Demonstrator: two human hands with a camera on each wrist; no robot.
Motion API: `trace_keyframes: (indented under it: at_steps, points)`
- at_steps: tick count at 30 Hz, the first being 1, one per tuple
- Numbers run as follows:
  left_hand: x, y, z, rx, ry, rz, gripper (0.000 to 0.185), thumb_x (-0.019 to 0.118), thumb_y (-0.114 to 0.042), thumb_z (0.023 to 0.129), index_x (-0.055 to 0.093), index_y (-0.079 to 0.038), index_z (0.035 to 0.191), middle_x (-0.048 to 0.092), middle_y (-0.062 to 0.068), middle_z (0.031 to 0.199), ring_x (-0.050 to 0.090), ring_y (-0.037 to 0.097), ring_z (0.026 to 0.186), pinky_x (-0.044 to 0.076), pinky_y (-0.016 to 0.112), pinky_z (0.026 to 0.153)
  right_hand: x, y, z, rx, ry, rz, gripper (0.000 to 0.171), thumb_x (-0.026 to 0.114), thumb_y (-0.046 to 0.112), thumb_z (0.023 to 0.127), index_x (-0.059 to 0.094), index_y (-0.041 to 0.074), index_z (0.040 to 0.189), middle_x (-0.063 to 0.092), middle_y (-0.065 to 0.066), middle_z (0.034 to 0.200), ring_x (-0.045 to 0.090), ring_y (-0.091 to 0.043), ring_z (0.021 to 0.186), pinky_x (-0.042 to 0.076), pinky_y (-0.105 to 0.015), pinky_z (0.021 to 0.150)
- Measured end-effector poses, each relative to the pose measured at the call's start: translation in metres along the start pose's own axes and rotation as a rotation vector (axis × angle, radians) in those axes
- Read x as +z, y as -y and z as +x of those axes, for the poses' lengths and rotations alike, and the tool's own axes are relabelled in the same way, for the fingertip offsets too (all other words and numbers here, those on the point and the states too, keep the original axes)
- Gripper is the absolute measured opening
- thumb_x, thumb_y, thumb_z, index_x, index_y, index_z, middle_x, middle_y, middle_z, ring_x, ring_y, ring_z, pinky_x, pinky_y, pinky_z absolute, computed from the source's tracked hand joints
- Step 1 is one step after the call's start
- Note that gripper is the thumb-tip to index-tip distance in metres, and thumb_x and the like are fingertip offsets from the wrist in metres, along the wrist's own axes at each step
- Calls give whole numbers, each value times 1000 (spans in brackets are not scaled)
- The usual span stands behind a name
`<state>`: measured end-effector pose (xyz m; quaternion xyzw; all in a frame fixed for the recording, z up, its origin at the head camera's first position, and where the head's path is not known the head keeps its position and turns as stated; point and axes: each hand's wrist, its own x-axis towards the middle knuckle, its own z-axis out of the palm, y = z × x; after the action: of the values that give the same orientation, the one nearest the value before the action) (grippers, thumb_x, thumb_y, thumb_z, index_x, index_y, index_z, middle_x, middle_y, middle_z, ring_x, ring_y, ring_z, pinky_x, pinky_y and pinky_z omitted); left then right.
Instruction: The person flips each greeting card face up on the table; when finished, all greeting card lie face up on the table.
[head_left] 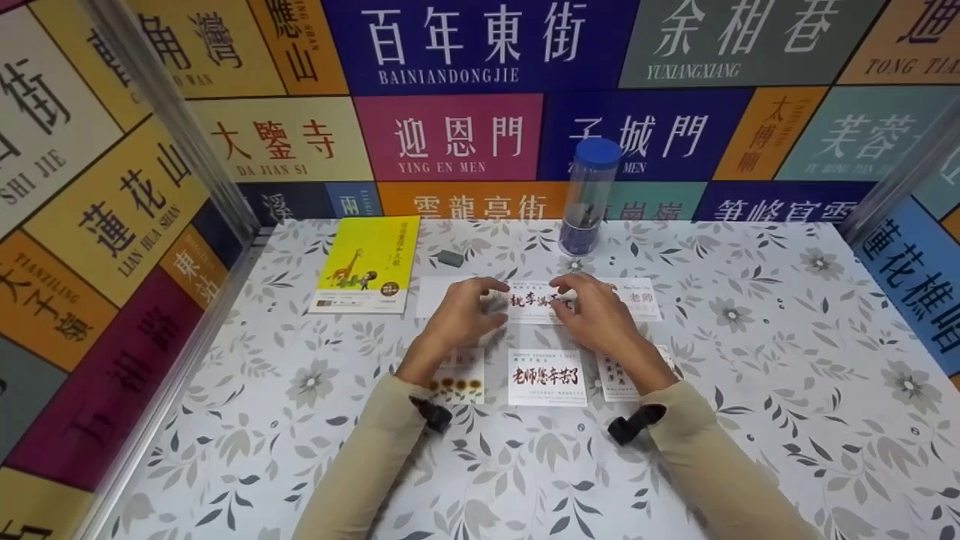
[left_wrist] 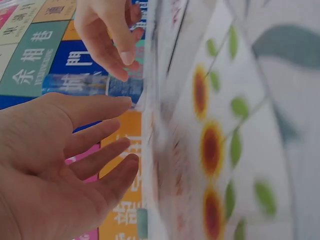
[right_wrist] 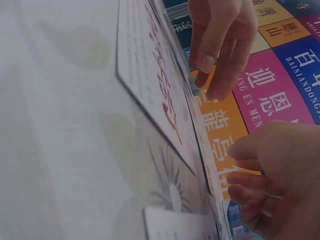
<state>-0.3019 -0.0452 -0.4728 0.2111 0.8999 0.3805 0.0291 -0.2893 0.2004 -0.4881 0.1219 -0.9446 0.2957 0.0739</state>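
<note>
Over the back row of cards, my left hand [head_left: 466, 311] and right hand [head_left: 598, 309] face each other, fingers loosely bent and nothing between them. Between the hands lies a white card with dark red lettering [head_left: 531, 301]; the right fingertips overlap its right part in the head view. A pale card [head_left: 435, 296] is partly behind the left hand, and another lettered card [head_left: 641, 300] shows beyond the right. Nearer lie a sunflower card [left_wrist: 212, 145], a red-lettered card [head_left: 547, 377] and a card [head_left: 621, 386] partly covered by the right wrist.
A yellow book [head_left: 365, 262] lies at the back left, with a small grey-green block [head_left: 451, 258] to its right. A clear cylinder with a blue lid [head_left: 592, 199] stands at the back. Sign-covered panels [head_left: 450, 135] border the floral tabletop [head_left: 510, 480].
</note>
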Motion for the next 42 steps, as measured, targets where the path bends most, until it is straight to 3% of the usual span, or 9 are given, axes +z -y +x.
trace_keyframes:
  at_steps: [3, 6, 10, 16, 22, 28, 42]
  points:
    - [-11, 7, -6, -9, -47, -1, 44, 79, -11, 84, 68, -10, 126, 67, 7, 132, 60, 32, 124, 49, 41, 105, 6, 13, 2, -40, 9, 43, 34, 68, 25, 94, 66, 18, 127, 68, -4, 121, 64, -17, 85, 52, -37, 73]
    - [-22, 17, -15, -36, -74, 2, 46, 79, -9, 84, 67, -10, 128, 66, 7, 132, 59, 32, 125, 49, 42, 105, 14, 27, 4, -86, 45, 95, 35, 68, 21, 94, 66, 17, 128, 67, -3, 123, 65, -19, 96, 54, -39, 84]
    - [-35, 34, -27, -106, -74, 2, 50, 81, -10, 82, 65, -9, 130, 63, 8, 135, 57, 30, 127, 46, 42, 109, 25, 43, 5, -150, 122, 130, 38, 65, 15, 94, 63, 14, 132, 62, -1, 133, 62, -24, 115, 51, -41, 101]
    - [-52, 52, -41, -212, -93, 26, 55, 81, -11, 82, 62, -11, 133, 57, 10, 143, 53, 28, 134, 43, 46, 113, 37, 65, 7, -167, 264, 147, 44, 61, 19, 97, 56, 15, 141, 53, 1, 146, 58, -22, 126, 48, -42, 109]
    - [-55, 53, -43, -281, -73, 47, 58, 82, -18, 83, 59, -12, 136, 56, 10, 144, 51, 28, 135, 42, 47, 114, 46, 80, 12, -169, 284, 125, 46, 59, 21, 98, 54, 10, 143, 48, -8, 153, 47, -26, 140, 36, -45, 119]
    - [-53, 53, -42, -350, -51, 48, 63, 82, -24, 83, 56, -16, 140, 53, 7, 148, 45, 25, 142, 35, 48, 119, 50, 86, 9, -128, 324, 69, 51, 58, 32, 98, 51, 15, 146, 38, -7, 161, 28, -26, 151, 18, -56, 125]
    - [-53, 47, -43, -403, -51, 56, 67, 82, -22, 83, 52, -14, 143, 50, 10, 150, 44, 28, 142, 35, 48, 119, 57, 86, 8, -154, 391, -20, 58, 57, 44, 99, 50, 14, 147, 40, -8, 159, 27, -32, 152, 12, -58, 125]
